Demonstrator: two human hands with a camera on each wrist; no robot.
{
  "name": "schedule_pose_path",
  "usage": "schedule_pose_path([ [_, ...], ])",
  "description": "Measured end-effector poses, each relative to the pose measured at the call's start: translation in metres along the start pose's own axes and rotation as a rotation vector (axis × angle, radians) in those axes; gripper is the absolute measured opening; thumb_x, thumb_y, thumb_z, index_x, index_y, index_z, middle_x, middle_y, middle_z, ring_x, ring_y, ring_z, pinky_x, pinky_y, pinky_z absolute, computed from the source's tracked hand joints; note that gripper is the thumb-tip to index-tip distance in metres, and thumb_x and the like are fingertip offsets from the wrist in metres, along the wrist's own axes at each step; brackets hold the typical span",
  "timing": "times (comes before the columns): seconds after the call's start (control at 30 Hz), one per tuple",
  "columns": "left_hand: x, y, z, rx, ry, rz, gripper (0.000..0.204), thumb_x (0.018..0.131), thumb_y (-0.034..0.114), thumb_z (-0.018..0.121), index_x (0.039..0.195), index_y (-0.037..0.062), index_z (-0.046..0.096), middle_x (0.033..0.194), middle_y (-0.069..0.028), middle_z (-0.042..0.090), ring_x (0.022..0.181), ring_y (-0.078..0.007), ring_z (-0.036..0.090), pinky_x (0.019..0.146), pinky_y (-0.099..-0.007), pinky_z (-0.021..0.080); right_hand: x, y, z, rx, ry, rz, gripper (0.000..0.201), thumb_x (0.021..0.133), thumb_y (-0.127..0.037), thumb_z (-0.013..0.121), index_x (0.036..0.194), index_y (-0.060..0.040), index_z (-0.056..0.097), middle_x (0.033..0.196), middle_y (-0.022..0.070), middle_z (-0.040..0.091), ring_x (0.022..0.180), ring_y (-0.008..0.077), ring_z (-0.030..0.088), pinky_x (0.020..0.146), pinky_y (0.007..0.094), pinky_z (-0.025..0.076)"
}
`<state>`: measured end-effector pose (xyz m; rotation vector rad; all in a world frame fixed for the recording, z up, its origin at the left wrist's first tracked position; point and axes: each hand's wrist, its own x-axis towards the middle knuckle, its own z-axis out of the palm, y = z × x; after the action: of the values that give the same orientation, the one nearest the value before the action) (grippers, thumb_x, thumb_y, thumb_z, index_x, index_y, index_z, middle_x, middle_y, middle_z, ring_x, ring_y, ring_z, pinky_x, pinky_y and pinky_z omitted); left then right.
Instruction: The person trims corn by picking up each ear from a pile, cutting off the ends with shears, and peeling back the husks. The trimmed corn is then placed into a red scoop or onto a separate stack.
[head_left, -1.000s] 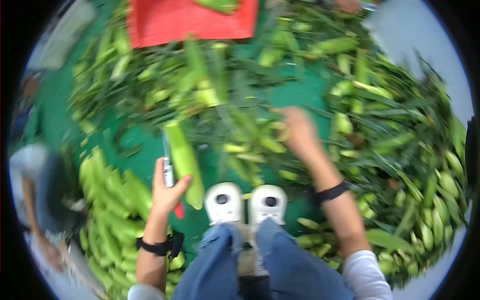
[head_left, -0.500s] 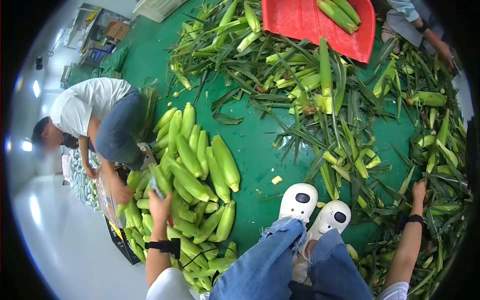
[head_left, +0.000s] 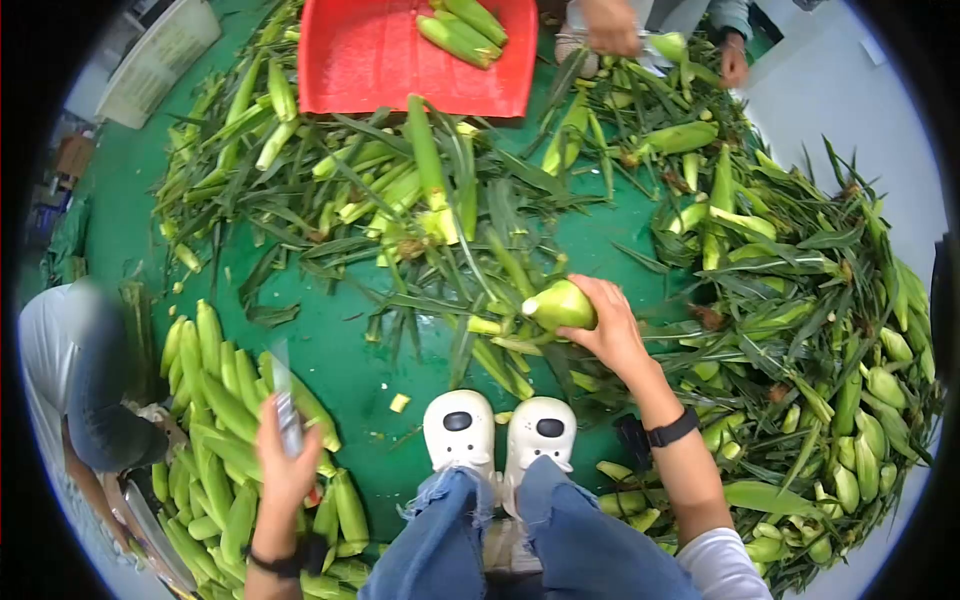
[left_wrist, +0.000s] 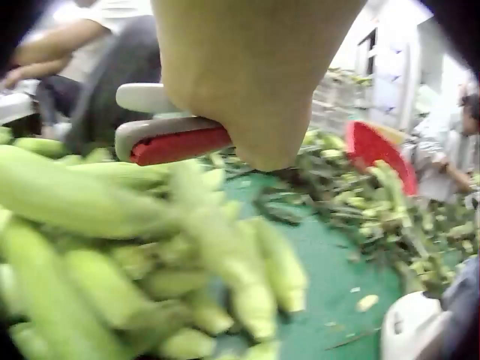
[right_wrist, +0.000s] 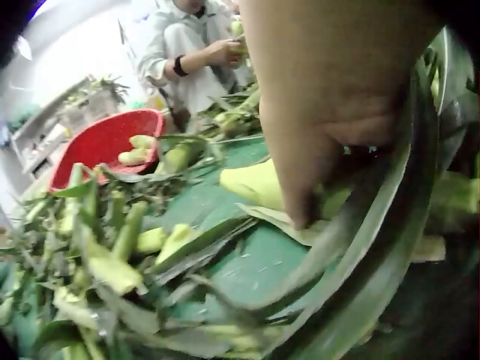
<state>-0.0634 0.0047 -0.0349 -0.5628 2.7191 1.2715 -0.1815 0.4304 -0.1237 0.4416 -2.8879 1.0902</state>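
My left hand (head_left: 283, 462) grips a knife (head_left: 290, 425) above a pile of trimmed corn ears (head_left: 215, 400) in green husks. In the head view its blade points up and away, blurred. The left wrist view shows the knife's grey and red handle (left_wrist: 180, 144) sticking out behind the hand. In front of my shoes, my right hand (head_left: 612, 325) holds an ear of corn (head_left: 565, 306) in its husk, the pale cut end facing left. Long dark leaves (right_wrist: 375, 247) hang beside that hand in the right wrist view, and the palm hides part of the ear.
Leafy, untrimmed corn (head_left: 790, 290) is heaped along the right. Loose leaves and stalks (head_left: 390, 190) cover the green floor (head_left: 340, 330) ahead, below a red scoop (head_left: 415, 70) holding a few ears. One person crouches at the left; another handles corn at the far right.
The ear that was with my left hand has been let go on the trimmed pile. My right hand has come from the right heap with an ear. The head view has swung right.
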Motion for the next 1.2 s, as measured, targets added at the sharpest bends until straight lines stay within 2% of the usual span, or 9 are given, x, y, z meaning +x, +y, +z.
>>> schedule_pose_path([
  [0.23, 0.081, 0.128, 0.124, -0.799, -1.075, -0.315, 0.044, 0.084, 0.018, 0.069, 0.120, 0.0034, 0.049, 0.103, -0.0085, 0.061, 0.091, -0.0169, 0.061, 0.078, -0.0263, 0.051, 0.021, -0.079, -0.012, -0.290, 0.149, -0.371, 0.068, 0.062, -0.008, 0.075, 0.123, -0.0286, 0.056, 0.126, 0.0055, 0.051, 0.117, 0.0293, 0.049, 0.106, 0.0553, 0.032],
  [0.27, 0.074, 0.134, 0.133, -0.853, -0.984, -0.271, 0.044, 0.081, 0.017, 0.072, 0.117, 0.0040, 0.050, 0.100, -0.0068, 0.060, 0.087, -0.0171, 0.061, 0.076, -0.0280, 0.050, 0.015, -0.078, -0.016, -0.349, 0.187, -0.310, 0.062, 0.072, -0.010, 0.072, 0.129, -0.0224, 0.051, 0.127, 0.0074, 0.050, 0.121, 0.0285, 0.046, 0.107, 0.0520, 0.031],
  [0.37, 0.070, 0.132, 0.153, -0.284, -0.670, 0.330, 0.048, 0.077, 0.016, 0.076, 0.114, 0.0042, 0.049, 0.098, -0.0057, 0.060, 0.082, -0.0187, 0.060, 0.073, -0.0318, 0.049, -0.009, -0.068, 0.009, 0.633, 0.608, 0.341, 0.059, 0.082, -0.015, 0.068, 0.135, -0.0131, 0.043, 0.131, 0.0103, 0.048, 0.124, 0.0279, 0.044, 0.107, 0.0475, 0.033],
  [0.5, 0.058, 0.146, 0.162, -0.135, -0.676, 0.426, 0.054, 0.072, 0.015, 0.078, 0.115, 0.0038, 0.046, 0.095, -0.0058, 0.058, 0.086, -0.0173, 0.057, 0.076, -0.0321, 0.046, -0.001, -0.062, -0.008, 2.159, 0.282, 0.664, 0.047, 0.091, -0.021, 0.061, 0.131, -0.0039, 0.042, 0.120, 0.0117, 0.055, 0.116, 0.0271, 0.051, 0.103, 0.0429, 0.039],
  [0.63, 0.056, 0.136, 0.154, -0.334, -0.739, -0.042, 0.049, 0.073, 0.004, 0.063, 0.119, 0.0010, 0.046, 0.108, -0.0087, 0.059, 0.095, -0.0221, 0.058, 0.081, -0.0314, 0.047, 0.016, -0.046, -0.015, 1.672, 0.749, 0.654, 0.038, 0.092, -0.026, 0.060, 0.118, 0.0000, 0.049, 0.106, 0.0109, 0.059, 0.102, 0.0247, 0.057, 0.095, 0.0410, 0.046],
  [0.67, 0.051, 0.134, 0.148, -0.708, -0.818, -0.256, 0.054, 0.071, 0.001, 0.054, 0.125, -0.0001, 0.044, 0.111, -0.0096, 0.059, 0.102, -0.0249, 0.058, 0.088, -0.0345, 0.047, 0.017, -0.043, -0.019, 1.585, 0.870, 0.605, 0.035, 0.092, -0.025, 0.060, 0.115, -0.0006, 0.049, 0.108, 0.0109, 0.057, 0.104, 0.0246, 0.057, 0.093, 0.0412, 0.048],
  [0.77, 0.034, 0.135, 0.156, -0.957, -1.085, -0.563, 0.060, 0.070, 0.002, 0.053, 0.129, -0.0006, 0.042, 0.112, -0.0105, 0.057, 0.109, -0.0265, 0.057, 0.094, -0.0381, 0.045, 0.017, -0.052, -0.022, 1.575, 0.941, 0.566, 0.037, 0.092, -0.023, 0.060, 0.118, -0.0006, 0.047, 0.112, 0.0115, 0.056, 0.107, 0.0248, 0.055, 0.094, 0.0418, 0.047],
  [0.9, 0.032, 0.163, 0.180, -0.993, -0.998, -0.597, 0.055, 0.076, 0.002, 0.050, 0.130, -0.0017, 0.041, 0.117, -0.0117, 0.054, 0.114, -0.0275, 0.054, 0.098, -0.0426, 0.042, 0.009, -0.069, -0.002, 1.509, 0.903, 0.570, 0.043, 0.091, -0.028, 0.062, 0.119, 0.0015, 0.048, 0.114, 0.0115, 0.055, 0.112, 0.0256, 0.054, 0.097, 0.0418, 0.045],
  [1.2, 0.029, 0.134, 0.184, -0.697, -0.976, -0.466, 0.025, 0.082, 0.011, 0.061, 0.102, 0.0022, 0.049, 0.075, -0.0051, 0.059, 0.060, -0.0174, 0.059, 0.055, -0.0317, 0.049, 0.003, -0.055, -0.020, 1.675, 0.866, 0.402, 0.035, 0.094, -0.020, 0.056, 0.123, -0.0046, 0.044, 0.120, 0.0097, 0.052, 0.111, 0.0225, 0.053, 0.098, 0.0393, 0.043],
])
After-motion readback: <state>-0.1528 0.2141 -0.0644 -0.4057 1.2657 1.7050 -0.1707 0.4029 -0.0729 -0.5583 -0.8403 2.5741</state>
